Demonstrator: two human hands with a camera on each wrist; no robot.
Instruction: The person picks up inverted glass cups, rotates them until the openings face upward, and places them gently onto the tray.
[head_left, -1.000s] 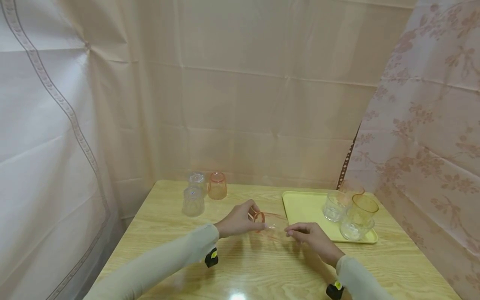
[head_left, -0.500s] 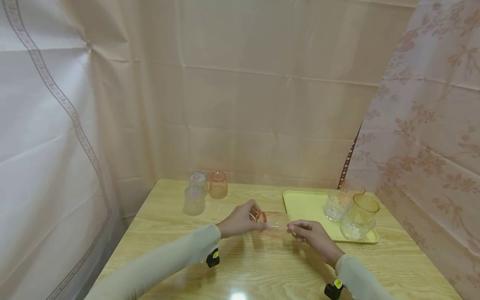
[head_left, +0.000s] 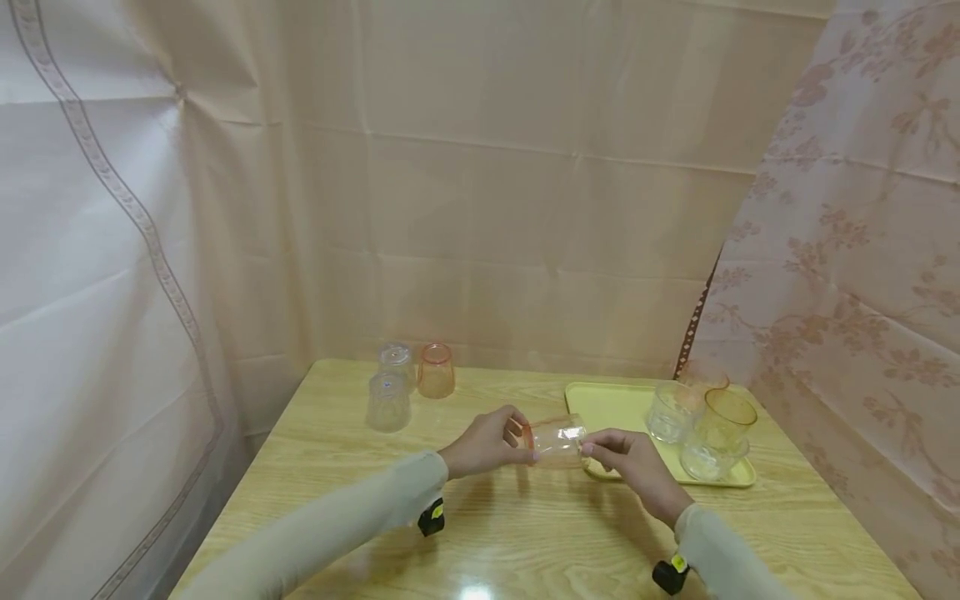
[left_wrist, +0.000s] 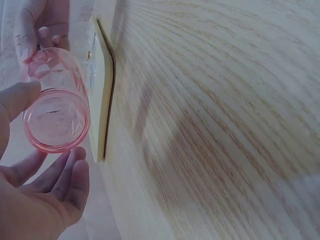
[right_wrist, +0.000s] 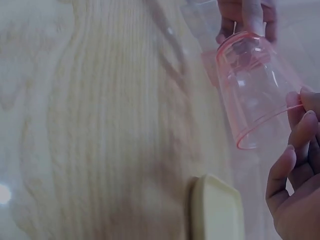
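Observation:
A clear pinkish-orange drinking glass [head_left: 555, 442] lies sideways in the air above the table, base to the left and mouth to the right. My left hand [head_left: 486, 443] grips its base end, thumb on one side and fingers on the other, as the left wrist view shows with the round base [left_wrist: 56, 120] facing that camera. My right hand [head_left: 637, 468] pinches the rim between thumb and fingertips. In the right wrist view the glass [right_wrist: 255, 90] tapers from its wide mouth towards the left hand [right_wrist: 247, 17].
A yellow tray [head_left: 607, 406] at the right bears a clear glass [head_left: 667, 414], an amber glass [head_left: 731, 410] set in a clear one [head_left: 708, 462], and a pale orange one behind. Upside down at the back left stand two clear glasses [head_left: 388, 404] and an orange glass [head_left: 436, 373].
Both hands have shifted slightly right with the held glass, which has turned a little so that its mouth end sits higher. The other glasses and the tray stay put.

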